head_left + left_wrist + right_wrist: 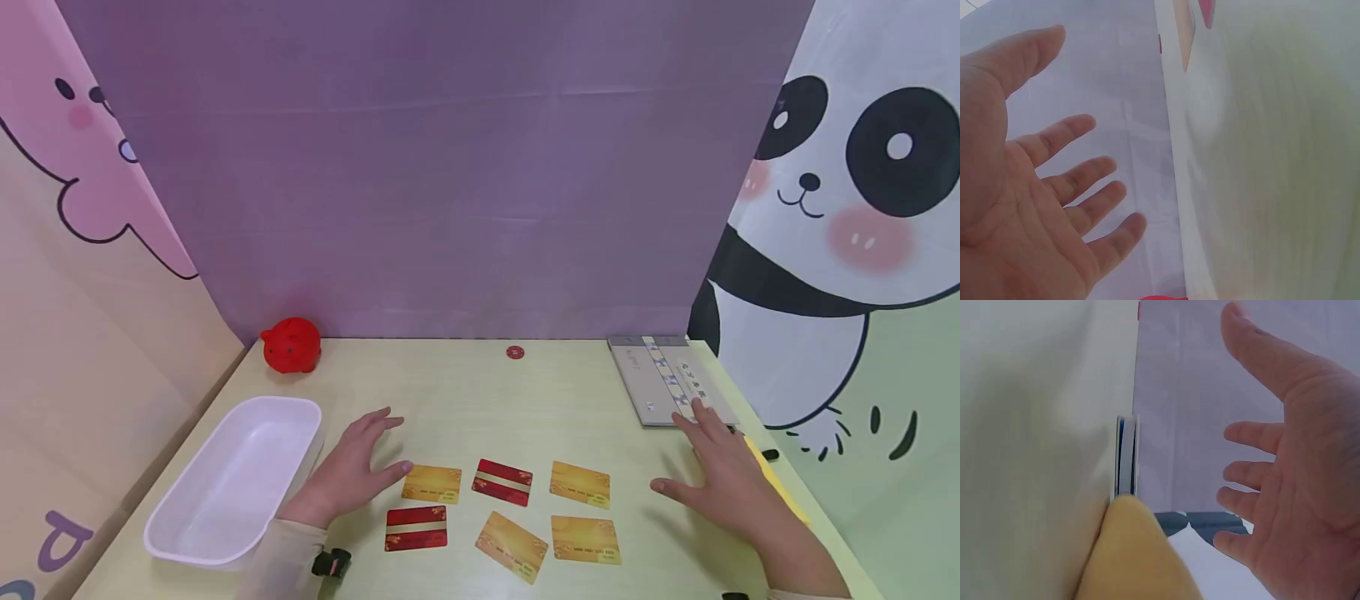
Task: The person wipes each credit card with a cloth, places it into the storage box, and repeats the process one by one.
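Six bank cards (502, 482) lie in two rows near on the bench (435, 379). Left is a tub (232, 483), far left a toy pig (292, 345), far right a book (656, 379).

cards (586, 540): smooth plastic | tray (217, 483): smooth plastic | backdrop (450, 183): matt cloth

The pale counter (420, 392) carries four gold bank cards (587, 541), two red striped cards (416, 528), a white basin (232, 479), red pig figurine (292, 346), red chip (515, 352), grey book (642, 379) and partly hidden yellow object (778, 485).
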Demonstrator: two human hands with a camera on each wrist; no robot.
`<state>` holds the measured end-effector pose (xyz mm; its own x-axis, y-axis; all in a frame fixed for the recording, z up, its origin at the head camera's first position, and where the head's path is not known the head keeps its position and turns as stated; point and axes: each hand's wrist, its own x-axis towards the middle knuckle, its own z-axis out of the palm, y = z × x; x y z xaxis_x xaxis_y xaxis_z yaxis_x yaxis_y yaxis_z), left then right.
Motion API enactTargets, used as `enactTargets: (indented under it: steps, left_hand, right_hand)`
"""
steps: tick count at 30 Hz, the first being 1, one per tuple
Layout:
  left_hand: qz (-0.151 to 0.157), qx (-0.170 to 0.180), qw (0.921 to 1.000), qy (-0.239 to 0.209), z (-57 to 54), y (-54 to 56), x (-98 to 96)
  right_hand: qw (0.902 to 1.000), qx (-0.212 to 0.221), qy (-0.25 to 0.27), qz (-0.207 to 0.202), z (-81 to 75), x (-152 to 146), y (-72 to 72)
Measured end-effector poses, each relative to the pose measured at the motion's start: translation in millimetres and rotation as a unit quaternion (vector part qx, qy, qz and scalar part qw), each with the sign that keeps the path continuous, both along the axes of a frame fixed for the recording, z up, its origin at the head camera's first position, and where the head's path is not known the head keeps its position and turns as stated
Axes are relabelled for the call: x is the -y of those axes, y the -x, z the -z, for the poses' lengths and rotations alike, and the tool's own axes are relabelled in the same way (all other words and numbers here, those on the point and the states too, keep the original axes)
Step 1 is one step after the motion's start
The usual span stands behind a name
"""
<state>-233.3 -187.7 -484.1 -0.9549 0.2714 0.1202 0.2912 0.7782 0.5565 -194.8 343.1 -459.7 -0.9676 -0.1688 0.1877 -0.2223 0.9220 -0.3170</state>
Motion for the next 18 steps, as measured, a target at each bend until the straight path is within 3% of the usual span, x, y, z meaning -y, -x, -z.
enactTargets:
  steps: [9,18]
  left_hand:
    - [-0.001,0.021,0.9994,-0.027,-4.9,-1.5,0.8]
    - [0.032,0.063,0.9957,-0.060,1.1,2.6,4.5]
  right_hand:
    - [0.9977,0.048,-0.026,0.040,5.9,-25,-20.0]
    - [0.9931,0.092,-0.044,0.058,20.6,-52,-34.4]
